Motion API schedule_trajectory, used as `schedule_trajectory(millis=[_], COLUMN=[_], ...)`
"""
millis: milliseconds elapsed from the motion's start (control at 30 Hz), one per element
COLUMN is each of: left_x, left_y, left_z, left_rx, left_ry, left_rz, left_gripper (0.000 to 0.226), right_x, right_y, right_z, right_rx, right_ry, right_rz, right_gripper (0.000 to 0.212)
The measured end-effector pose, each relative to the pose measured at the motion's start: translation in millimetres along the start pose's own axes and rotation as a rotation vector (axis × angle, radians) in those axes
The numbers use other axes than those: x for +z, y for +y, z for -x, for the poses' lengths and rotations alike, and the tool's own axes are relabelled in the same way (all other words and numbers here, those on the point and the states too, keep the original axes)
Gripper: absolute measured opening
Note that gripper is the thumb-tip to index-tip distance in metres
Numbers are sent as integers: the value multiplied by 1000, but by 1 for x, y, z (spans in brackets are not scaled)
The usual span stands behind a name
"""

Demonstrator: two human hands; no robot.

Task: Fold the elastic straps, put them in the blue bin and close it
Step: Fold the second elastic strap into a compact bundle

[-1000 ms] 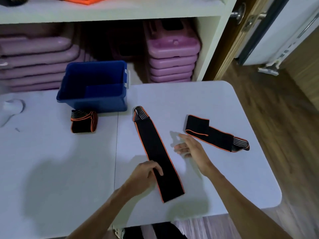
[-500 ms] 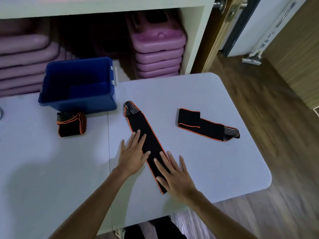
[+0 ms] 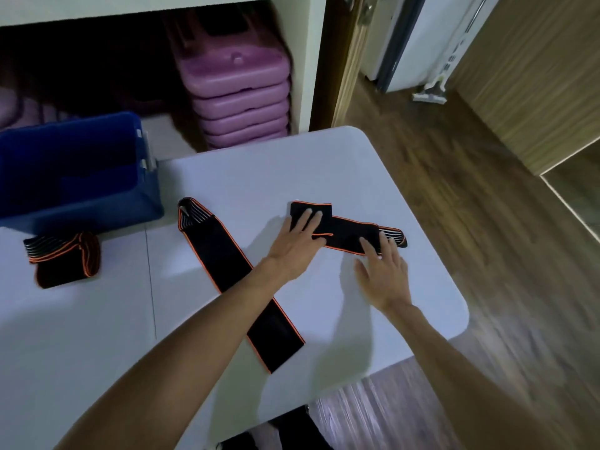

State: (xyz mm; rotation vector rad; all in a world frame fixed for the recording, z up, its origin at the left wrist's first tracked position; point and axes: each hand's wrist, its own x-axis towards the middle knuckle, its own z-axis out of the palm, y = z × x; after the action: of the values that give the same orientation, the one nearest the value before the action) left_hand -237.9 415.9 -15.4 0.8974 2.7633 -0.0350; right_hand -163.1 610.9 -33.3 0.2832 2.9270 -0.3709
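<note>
Both flat, uncurled hands, left hand (image 3: 300, 241) and right hand (image 3: 384, 271), press the soft, limp strap (image 3: 349, 232), best pinched at its ends

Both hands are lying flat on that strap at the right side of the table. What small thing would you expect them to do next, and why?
Probably fold it once more: the left hand presses the doubled end of the right strap and the right hand touches its striped end, fingers straight. It is only half folded, unlike the folded strap by the blue bin.
</note>
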Motion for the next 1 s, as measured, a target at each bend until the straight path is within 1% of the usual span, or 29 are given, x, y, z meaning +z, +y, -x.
schedule_trajectory(millis=[67, 133, 200, 267, 333, 367, 400, 467, 500, 533, 567, 600, 633, 700, 733, 800, 867, 933, 1000], left_x=[1, 6, 5, 3, 3, 5, 6, 5, 3, 2, 0, -2, -3, 0, 2, 5, 3, -5, -13], left_y=[3, 1, -2, -7, -15, -19, -22, -27, -33, -40, -47, -56, -64, -76, -80, -83, -82, -81, -80], left_z=[-11, -13, -8, 0, 14, 21, 28, 36, 35, 30, 22, 11, 1, -19, -26, -35, -39, -37, -33], left_rx=[-23, -88, -202, -396, -597, -663, -690, -657, -625, -587, -539, -490, -451, -387, -344, -276, -261, -259, -270], left_ry=[-56, -33, 58, 187, 246, 248, 237, 246, 279, 310, 321, 308, 269, 136, 68, -21, -8, 13, 8], left_rz=[-64, -62, 36, 205, 364, 409, 410, 328, 294, 271, 255, 245, 249, 247, 219, 147, 72, 3, 7], left_gripper=[59, 67, 77, 77, 63, 50, 39, 29, 28, 27, 27, 31, 36, 52, 59, 63, 57, 43, 33], right_x=[1, 3, 4, 5, 7, 7, 7, 4, 2, -1, -3, -6, -10, -13, -12, -9, -8, -7, -8], right_y=[14, 23, 27, 26, 26, 25, 25, 22, 21, 20, 20, 21, 21, 25, 29, 35, 38, 37, 35], right_z=[-2, 0, 3, 4, 2, 0, -2, -6, -6, -7, -7, -8, -8, -11, -13, -15, -16, -19, -23], right_rx=[-11, -25, -42, -46, -31, -20, -11, -4, -3, 9, 37, 92, 179, 374, 433, 425, 379, 348, 336], right_ry=[-83, -109, -84, -53, -34, -29, -21, 45, 106, 178, 248, 302, 322, 269, 219, 142, 127, 125, 127], right_rz=[52, 39, -5, -11, -21, -27, -30, -40, -44, -48, -64, -96, -143, -273, -343, -433, -467, -443, -456], right_gripper=[53, 53, 51, 49, 46, 45, 44, 46, 43, 35, 29, 28, 31, 37, 37, 33, 31, 28, 26])
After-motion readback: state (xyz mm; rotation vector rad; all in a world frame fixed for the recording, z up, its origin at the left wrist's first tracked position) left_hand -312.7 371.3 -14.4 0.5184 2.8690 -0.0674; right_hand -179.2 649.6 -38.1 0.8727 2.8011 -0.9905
